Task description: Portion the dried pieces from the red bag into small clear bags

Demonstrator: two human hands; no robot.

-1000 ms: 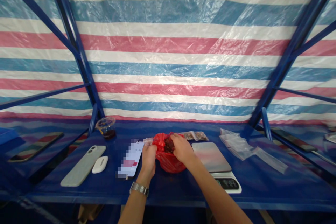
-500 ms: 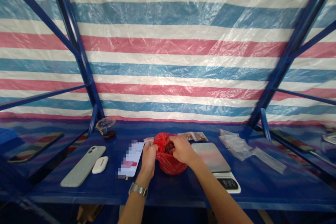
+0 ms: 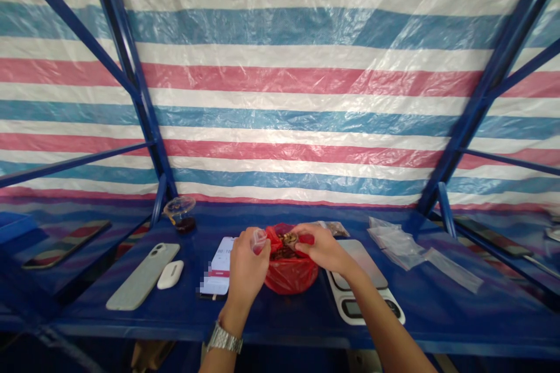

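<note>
A red plastic bag (image 3: 289,274) with dark brown pieces inside stands open on the blue shelf (image 3: 284,320). My left hand (image 3: 246,265) is raised at its left side, fingers pinched on a small clear plastic bag (image 3: 259,239). My right hand (image 3: 321,247) hovers over the red bag's mouth, fingers pinched on a few brown pieces (image 3: 289,238). A watch sits on my left wrist.
A kitchen scale (image 3: 365,285) lies right of the bag. A lit phone (image 3: 216,265), a white case (image 3: 170,274) and a grey phone (image 3: 142,275) lie left. A cup (image 3: 180,213) stands behind. Clear bags (image 3: 402,245) lie right; filled bags (image 3: 335,227) behind. Striped tarp backs the shelf.
My left hand let go of the red bag's rim and rose holding a small clear bag. My right hand came up out of the bag with brown pieces.
</note>
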